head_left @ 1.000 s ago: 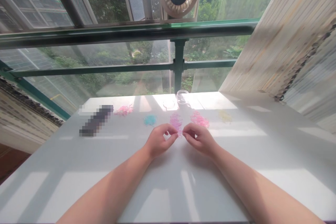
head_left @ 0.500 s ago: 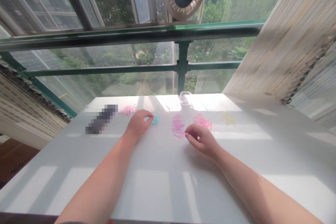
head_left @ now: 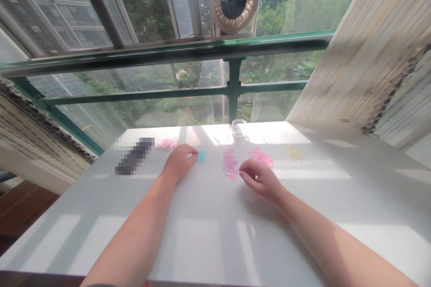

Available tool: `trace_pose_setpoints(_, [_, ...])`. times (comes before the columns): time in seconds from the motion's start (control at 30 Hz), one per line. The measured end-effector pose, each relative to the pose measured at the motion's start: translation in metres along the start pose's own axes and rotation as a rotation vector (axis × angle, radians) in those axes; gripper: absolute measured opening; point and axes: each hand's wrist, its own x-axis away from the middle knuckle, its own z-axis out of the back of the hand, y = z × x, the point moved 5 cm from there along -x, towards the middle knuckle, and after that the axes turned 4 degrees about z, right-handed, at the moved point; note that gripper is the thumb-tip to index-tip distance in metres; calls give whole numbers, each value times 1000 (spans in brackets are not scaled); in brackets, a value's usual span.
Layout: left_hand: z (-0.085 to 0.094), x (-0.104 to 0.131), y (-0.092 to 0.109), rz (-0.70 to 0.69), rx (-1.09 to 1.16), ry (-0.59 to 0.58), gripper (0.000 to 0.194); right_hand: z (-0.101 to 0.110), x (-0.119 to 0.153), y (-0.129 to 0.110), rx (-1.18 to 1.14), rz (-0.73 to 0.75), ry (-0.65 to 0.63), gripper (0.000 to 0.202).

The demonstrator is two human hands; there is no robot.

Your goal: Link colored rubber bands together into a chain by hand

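My left hand is closed in a loose pinch at the left edge of a small pile of teal pieces. My right hand has its fingers curled, thumb and fingertips together, beside the right edge of a pile of purple pieces. Whatever either pinch holds is too small to make out. Just beyond my right hand lies a pile of bright pink pieces. The pieces look like thin little loops or strands. A paler pink pile sits behind my left hand, and a yellow pile lies farther right.
A clear round cup stands at the back of the white table, with a flat clear disc beside it. A blurred-out dark object lies at left. Behind are a green railing, a small fan and curtains.
The view has shifted slightly, so the whole scene sits a little lower. Both hands keep nearly the same pose and place beside the piles.
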Motion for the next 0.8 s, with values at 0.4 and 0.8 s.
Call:
trace_pose_setpoints(0.4, [-4,1,-1,36,-22,-40,28,1,0,-1,18,7,2,5])
trace_pose_setpoints(0.8, [-10,1,-2,8,-87,-48,38,1,-1,-2,15,7,0,5])
